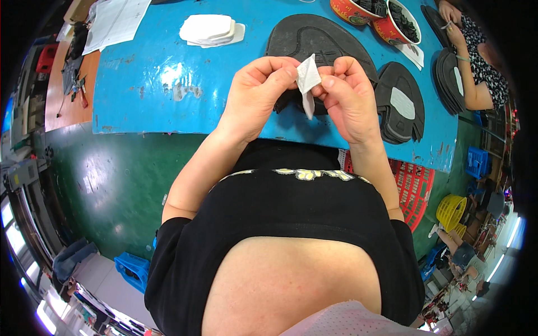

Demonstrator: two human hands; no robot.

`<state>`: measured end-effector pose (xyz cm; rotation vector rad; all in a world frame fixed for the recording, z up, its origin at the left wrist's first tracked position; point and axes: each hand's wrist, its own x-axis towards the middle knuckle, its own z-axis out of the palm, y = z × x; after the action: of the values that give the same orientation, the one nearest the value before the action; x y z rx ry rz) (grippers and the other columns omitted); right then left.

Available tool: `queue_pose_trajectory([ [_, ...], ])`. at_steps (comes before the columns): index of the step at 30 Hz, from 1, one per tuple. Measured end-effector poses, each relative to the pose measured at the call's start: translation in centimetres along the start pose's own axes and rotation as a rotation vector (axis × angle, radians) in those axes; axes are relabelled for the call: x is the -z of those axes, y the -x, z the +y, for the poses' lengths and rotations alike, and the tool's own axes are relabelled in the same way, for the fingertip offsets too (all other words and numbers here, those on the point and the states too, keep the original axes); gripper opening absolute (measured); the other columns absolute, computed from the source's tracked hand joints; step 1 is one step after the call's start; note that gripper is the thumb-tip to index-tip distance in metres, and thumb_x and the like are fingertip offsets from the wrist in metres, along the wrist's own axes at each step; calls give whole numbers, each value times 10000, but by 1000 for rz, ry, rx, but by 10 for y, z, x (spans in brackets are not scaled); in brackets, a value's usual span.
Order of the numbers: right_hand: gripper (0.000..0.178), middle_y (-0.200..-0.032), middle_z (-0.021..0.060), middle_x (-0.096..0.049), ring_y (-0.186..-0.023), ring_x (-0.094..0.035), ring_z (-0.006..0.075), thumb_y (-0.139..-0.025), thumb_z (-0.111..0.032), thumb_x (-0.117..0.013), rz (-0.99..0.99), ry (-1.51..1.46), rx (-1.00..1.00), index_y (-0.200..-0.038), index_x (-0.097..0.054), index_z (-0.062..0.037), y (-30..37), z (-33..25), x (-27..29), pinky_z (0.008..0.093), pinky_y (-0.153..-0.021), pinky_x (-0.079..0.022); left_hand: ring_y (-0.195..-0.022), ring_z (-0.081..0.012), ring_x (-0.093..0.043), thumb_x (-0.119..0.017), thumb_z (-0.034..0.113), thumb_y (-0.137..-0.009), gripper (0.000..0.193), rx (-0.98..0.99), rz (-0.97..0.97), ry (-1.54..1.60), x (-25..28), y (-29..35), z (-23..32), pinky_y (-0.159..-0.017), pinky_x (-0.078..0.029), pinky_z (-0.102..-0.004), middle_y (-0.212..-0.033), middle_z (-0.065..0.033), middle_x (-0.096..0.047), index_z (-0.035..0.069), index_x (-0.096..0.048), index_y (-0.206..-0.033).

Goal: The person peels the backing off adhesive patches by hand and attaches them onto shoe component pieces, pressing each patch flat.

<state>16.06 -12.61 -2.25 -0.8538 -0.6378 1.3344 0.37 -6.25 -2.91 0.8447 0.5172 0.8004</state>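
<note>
Both hands, left hand (255, 92) and right hand (347, 98), are pinching together on a white patch (307, 81), lifting it above the black shoe pieces (314, 42) for fingertip access.

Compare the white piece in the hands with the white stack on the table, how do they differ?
The white piece is a single thin sheet, pinched between the left hand and right hand; the white stack is several sheets piled up. The piece hangs bent above the table's near edge; the stack lies flat on the blue table, untouched. The piece looks smaller than the stack. Both are white and thin.
</note>
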Motion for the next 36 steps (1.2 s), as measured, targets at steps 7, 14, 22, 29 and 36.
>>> queue_pose_trajectory([
  [7,268,-957,78,-578,-882,-553,203,-742,30,-612,16,608,492,-975,-551,-86,-1,-16,-2,311,-765,-445,-776,-73,-531,-573,113,-862,157,4,31,3,-5,1,2,-732,-441,-217,-859,-35,-606,-21,-594,-942],
  [14,290,-1071,7,-589,-1006,-502,224,-566,-61,-713,-154,1547,1037,-825,-695,-191,-8,-37,-8,293,-822,-375,-795,-74,-542,-585,138,-862,151,87,-37,23,-4,4,3,-712,-445,-220,-856,-33,-607,0,-604,-922],
  [22,241,-997,63,-628,-1018,-531,269,-565,-1,-730,-136,1401,969,-782,-676,-91,14,-46,3,329,-832,-442,-833,-176,-599,-546,119,-871,140,68,-17,211,22,3,13,-771,-503,-323,-904,-98,-624,-9,-587,-910],
  [29,194,-1094,159,-580,-1065,-517,259,-683,57,-621,-7,1125,739,-856,-613,-31,31,-57,26,327,-881,-406,-835,-178,-612,-547,133,-870,193,-90,203,165,73,-15,31,-729,-507,-314,-882,-98,-631,-42,-590,-941],
  [36,87,-798,6,-589,-672,-497,28,-823,-81,-577,269,833,286,-879,-566,-14,11,-59,29,177,-586,-391,-804,-333,-592,-568,70,-804,255,-371,449,-1737,103,-11,40,-693,-485,-383,-933,-141,-602,104,-610,-1053],
])
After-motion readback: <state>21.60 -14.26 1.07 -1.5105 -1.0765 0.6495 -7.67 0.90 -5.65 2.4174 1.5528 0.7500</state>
